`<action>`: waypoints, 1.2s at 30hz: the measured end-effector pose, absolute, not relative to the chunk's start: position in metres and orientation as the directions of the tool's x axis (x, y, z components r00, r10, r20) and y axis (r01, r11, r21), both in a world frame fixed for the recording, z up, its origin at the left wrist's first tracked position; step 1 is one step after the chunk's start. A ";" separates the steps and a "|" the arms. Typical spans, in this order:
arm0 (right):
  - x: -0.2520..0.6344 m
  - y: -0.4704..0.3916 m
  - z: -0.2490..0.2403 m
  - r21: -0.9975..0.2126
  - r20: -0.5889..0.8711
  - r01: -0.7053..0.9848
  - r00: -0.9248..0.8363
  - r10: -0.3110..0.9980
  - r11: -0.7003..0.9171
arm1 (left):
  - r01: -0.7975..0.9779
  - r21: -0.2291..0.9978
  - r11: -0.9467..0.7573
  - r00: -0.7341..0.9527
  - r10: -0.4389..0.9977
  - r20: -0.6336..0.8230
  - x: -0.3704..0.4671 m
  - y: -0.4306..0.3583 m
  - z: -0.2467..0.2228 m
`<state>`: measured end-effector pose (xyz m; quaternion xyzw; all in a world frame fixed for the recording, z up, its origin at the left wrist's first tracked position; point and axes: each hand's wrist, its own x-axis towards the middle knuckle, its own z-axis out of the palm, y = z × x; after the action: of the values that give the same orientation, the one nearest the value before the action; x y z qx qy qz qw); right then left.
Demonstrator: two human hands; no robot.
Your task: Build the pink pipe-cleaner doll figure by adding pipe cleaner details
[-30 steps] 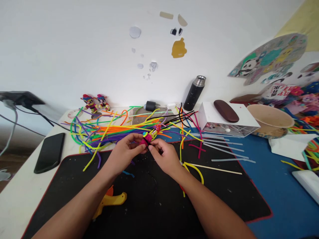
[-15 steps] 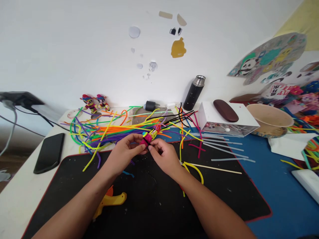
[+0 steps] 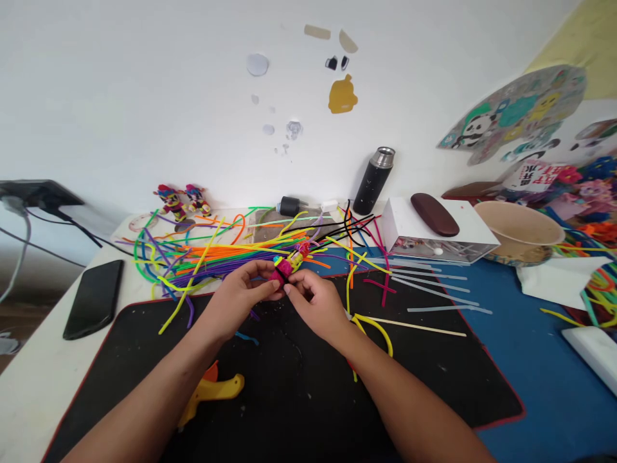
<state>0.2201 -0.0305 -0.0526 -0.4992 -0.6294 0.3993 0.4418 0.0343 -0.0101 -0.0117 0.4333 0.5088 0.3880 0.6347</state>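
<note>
Between my two hands, above the black mat (image 3: 308,411), is a small pipe-cleaner doll (image 3: 285,266) in magenta and yellow with a bit of cyan. A dark strip crosses its magenta part. My left hand (image 3: 243,292) is closed on the doll from the left, thumb in front and fingers curled behind. On the other side, my right hand (image 3: 315,302) pinches the dark strip at the doll's lower edge with thumb and forefinger. Fingers cover part of the doll. Just behind lies a heap of coloured pipe cleaners (image 3: 212,260).
Two similar dolls (image 3: 171,202) stand at the back left, near a phone (image 3: 94,299). A black flask (image 3: 373,181), a white box (image 3: 443,241) and a bowl (image 3: 520,225) line the back right. A yellow-handled tool (image 3: 216,389) lies under my left forearm.
The doll has turned slightly in my fingers, so more of its magenta part shows. Both hands keep almost the same place, and the whole view has shifted a little.
</note>
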 end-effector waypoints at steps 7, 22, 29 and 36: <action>0.220 -0.031 -0.055 -0.944 0.153 0.277 -0.118 0.981 0.181 | -0.061 0.941 0.333 0.191 0.929 -0.316 0.034 -0.010 -0.010; 0.220 -0.030 -0.051 -0.959 0.156 0.222 -0.102 0.983 0.175 | -0.042 0.947 0.317 0.203 0.931 -0.303 0.034 -0.012 -0.009; 0.221 -0.031 -0.046 -0.955 0.181 0.229 -0.062 0.982 0.190 | -0.005 0.950 0.313 0.215 0.928 -0.305 0.036 -0.014 -0.009; 0.221 -0.032 -0.047 -0.928 0.203 0.306 -0.067 0.977 0.214 | 0.091 0.961 0.260 0.207 0.939 -0.274 0.037 -0.017 -0.005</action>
<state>0.2207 -0.0318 -0.0467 -0.5079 -0.6313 0.3674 0.4567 0.0374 -0.0173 -0.0046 0.4948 0.5207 0.3539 0.5990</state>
